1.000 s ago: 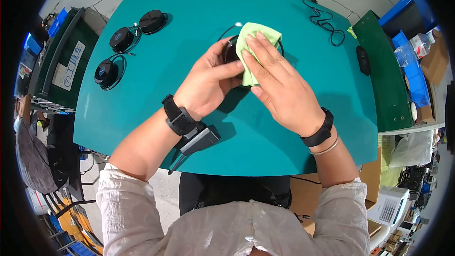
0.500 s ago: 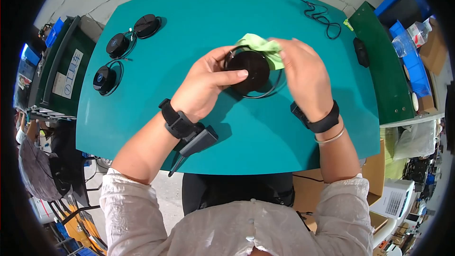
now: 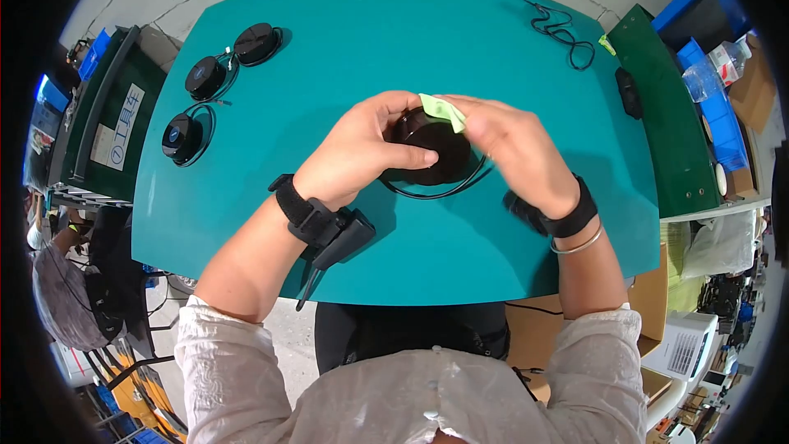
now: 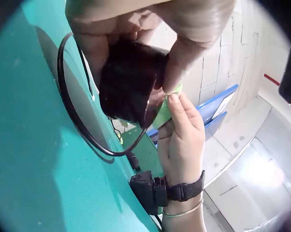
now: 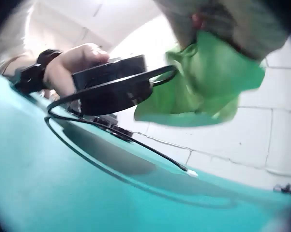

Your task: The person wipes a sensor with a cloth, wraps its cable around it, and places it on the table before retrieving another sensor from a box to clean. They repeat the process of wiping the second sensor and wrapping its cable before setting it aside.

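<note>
My left hand (image 3: pixel 349 148) grips a round black puck-shaped device (image 3: pixel 448 156) above the table, thumb across its glossy flat face. From this device a thin black cable (image 3: pixel 436 195) loops out below; a white plug (image 5: pixel 192 173) at its end shows in the right wrist view. My right hand (image 3: pixel 526 152) is at the device's far right rim, slightly blurred. Between its thumb and fingers it pinches a light green cloth (image 3: pixel 444 110), which overlaps the rim. In the right wrist view the cloth (image 5: pixel 208 79) hangs in folds beside the device.
Three similar black devices (image 3: pixel 182 137) with cables sit along the table's left side. A loose black cable (image 3: pixel 559 29) lies at the back right, and a small black item (image 3: pixel 628 92) by the right edge. Dark green cabinets (image 3: pixel 670 127) flank the teal table (image 3: pixel 345 41).
The cloth, spread over the device under my flat right hand earlier, is now bunched at the far rim. The device's face has become uncovered, and it has shifted slightly toward my body.
</note>
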`<state>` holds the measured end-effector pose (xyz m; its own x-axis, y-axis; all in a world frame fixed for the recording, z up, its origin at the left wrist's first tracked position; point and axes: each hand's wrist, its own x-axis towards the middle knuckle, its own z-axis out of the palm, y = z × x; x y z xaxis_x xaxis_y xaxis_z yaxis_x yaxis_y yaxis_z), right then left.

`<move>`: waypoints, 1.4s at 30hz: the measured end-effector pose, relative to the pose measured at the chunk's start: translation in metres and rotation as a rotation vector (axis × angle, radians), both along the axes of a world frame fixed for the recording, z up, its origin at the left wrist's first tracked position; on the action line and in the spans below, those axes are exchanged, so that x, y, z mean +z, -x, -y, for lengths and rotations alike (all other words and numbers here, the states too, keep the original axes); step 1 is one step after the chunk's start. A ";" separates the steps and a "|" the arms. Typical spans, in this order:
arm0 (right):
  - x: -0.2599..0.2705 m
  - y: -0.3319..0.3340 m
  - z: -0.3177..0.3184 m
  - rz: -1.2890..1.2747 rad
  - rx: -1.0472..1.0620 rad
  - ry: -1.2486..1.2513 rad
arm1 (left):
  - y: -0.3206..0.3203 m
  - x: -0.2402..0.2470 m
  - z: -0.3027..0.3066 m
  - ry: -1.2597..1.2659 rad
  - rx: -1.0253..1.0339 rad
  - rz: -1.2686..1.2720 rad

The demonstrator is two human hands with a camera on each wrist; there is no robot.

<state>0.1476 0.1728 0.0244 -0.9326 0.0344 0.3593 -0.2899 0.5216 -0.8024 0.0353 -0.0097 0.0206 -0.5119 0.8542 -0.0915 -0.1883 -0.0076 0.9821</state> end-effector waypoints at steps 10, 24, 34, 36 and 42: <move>-0.001 0.002 -0.009 0.136 -0.067 -0.352 | 0.000 0.005 0.001 0.111 -0.164 -0.313; 0.003 0.004 -0.009 0.050 -0.202 -0.317 | 0.001 0.000 -0.001 -0.061 0.047 -0.092; -0.009 0.007 -0.021 0.043 -0.168 -0.049 | 0.045 -0.003 0.012 -0.655 0.414 0.515; -0.008 0.006 -0.026 -0.030 -0.222 -0.028 | 0.043 -0.004 0.012 -0.470 0.232 0.510; -0.005 0.007 -0.059 -0.253 -0.386 0.334 | 0.038 0.002 0.014 -0.013 0.039 -0.012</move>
